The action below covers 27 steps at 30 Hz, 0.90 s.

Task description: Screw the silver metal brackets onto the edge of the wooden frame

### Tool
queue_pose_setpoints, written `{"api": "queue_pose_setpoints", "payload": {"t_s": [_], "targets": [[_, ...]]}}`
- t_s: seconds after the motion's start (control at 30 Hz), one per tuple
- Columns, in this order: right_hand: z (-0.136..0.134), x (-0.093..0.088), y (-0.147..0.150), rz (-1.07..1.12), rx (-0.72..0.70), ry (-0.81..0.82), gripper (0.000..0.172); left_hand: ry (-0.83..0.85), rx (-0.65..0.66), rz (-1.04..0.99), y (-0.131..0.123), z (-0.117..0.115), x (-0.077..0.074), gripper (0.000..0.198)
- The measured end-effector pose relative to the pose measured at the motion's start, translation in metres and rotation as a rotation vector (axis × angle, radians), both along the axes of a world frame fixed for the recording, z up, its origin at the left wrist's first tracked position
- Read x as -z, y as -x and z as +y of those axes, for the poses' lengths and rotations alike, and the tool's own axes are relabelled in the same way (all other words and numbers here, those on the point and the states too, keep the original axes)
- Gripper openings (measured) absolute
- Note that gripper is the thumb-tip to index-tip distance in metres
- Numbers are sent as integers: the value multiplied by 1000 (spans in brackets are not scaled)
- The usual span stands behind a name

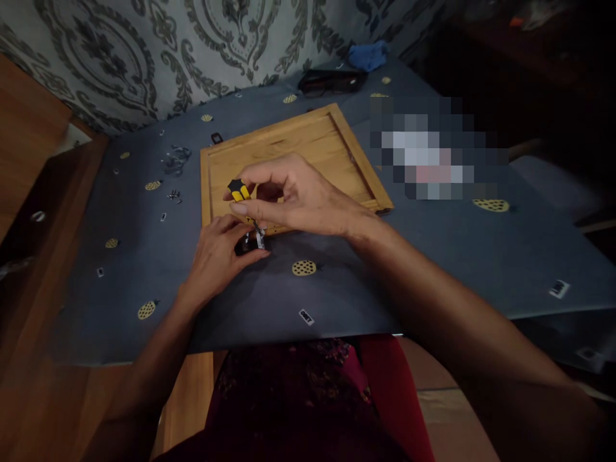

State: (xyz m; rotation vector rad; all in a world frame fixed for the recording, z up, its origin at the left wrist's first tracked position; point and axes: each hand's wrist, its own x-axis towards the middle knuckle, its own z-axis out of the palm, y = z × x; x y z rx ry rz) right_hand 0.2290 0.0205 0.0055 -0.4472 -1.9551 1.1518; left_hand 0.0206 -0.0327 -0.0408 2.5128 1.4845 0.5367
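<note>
Right hand [293, 196] pinches the tilted yellow-black screwdriver [239, 191] for tip control, left hand [216, 247] straddles a small shiny part [260, 239] by the wooden panel's [274, 144] near edge on the tabletop [356, 289], probably bracing it, grip too dark to tell.

Faces a table [346, 295] backed by a wall [231, 38]. Has a framed panel [298, 141] lying mid-table, with piled hardware [176, 159] left of it and loose screws [174, 195] just before that pile. Has a loop [217, 138] just behind the panel's far left corner, a case [332, 82] farther back, and a cloth [368, 56] right of the case. Holds a screwdriver [239, 191] in the right hand [301, 199], tip down at a fitting [260, 239] between the left hand's [216, 253] fingers, by the panel's near edge.
</note>
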Motion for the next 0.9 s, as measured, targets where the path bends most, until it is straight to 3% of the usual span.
{"api": "queue_pose_setpoints", "payload": {"t_s": [0.13, 0.33, 0.47, 0.57, 0.67, 0.9], "targets": [[0, 5, 6, 19, 110, -25, 35, -29, -22, 8, 0, 0, 3, 38], [-4, 14, 16, -13, 335, -185, 44, -46, -22, 34, -1, -1, 2, 39], [-12, 8, 14, 33, 412, -310, 44, -2, -20, 44, 0, 0, 1, 41], [-15, 1, 11, 124, 548, -267, 47, 26, -14, 37, 1, 0, 1, 46], [-12, 1, 11, 205, 545, -216, 49, 13, -22, 40, 1, 0, 1, 47], [-3, 12, 14, 51, 446, -281, 42, 40, -18, 23, 0, 0, -1, 37]]}}
